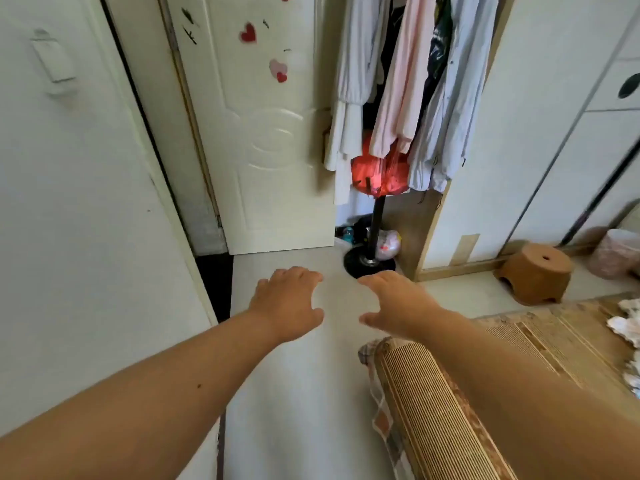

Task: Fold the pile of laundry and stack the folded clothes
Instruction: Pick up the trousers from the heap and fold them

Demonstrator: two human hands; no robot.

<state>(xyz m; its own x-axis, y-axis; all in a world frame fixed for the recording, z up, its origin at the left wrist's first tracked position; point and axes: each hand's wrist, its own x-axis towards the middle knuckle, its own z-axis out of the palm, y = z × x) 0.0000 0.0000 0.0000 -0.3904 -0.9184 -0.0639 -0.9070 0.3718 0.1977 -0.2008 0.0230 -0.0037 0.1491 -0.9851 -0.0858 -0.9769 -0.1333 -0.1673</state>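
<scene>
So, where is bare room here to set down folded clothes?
The floor is bare between the door and the mat. The mat is also free up to the laundry at its right. It is crowded around the stand base, where bags lie, and near the stool.

Open floor [294,393] lies beneath the left hand [287,303] and right hand [398,303], hemmed by a wall [86,237] at 9 o'clock and a bed edge [433,410] at 4. A coat stand base [360,268] blocks 1 o'clock, a stool [535,271] 2.

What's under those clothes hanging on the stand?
A red bag shows below the clothes, against a black pole. The garments cover the bag's top and the upper pole.
</scene>
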